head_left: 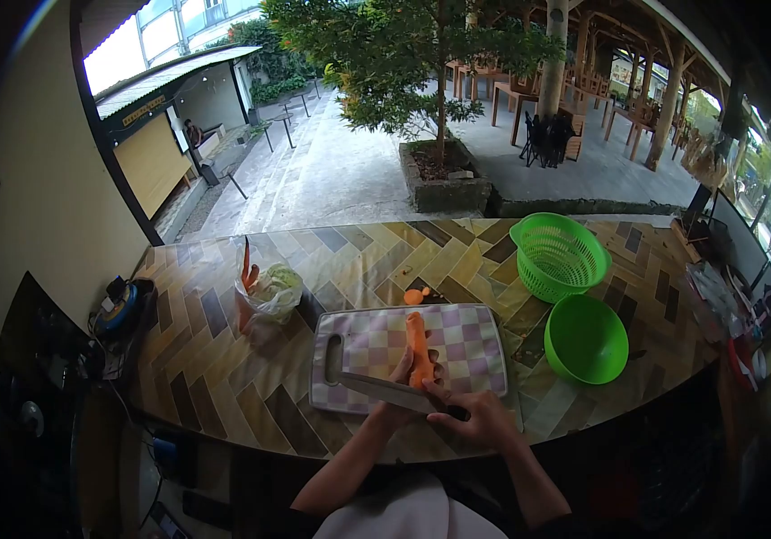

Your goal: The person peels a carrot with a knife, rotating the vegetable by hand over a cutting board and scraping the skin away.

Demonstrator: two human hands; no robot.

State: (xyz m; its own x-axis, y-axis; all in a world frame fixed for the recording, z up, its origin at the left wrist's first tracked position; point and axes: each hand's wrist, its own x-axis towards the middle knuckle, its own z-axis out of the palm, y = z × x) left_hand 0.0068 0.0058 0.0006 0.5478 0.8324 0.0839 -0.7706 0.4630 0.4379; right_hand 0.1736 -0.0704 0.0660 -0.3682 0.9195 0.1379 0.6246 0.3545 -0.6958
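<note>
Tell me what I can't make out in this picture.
- Long silver metal knife: head view; handle mostly covered by the bare right hand.
- Bare left hand: head view; palm hidden behind the knife and the long orange carrot.
- Crinkled clear plastic bag: head view; lower contents blurred by plastic.
- Distant seated person: head view; too small for detail.

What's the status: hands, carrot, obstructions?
Left hand holding carrot; right hand gripping knife. Carrot over cutting board. Knife blade in front of left hand. Green bowl to the right, apart from board.
</note>
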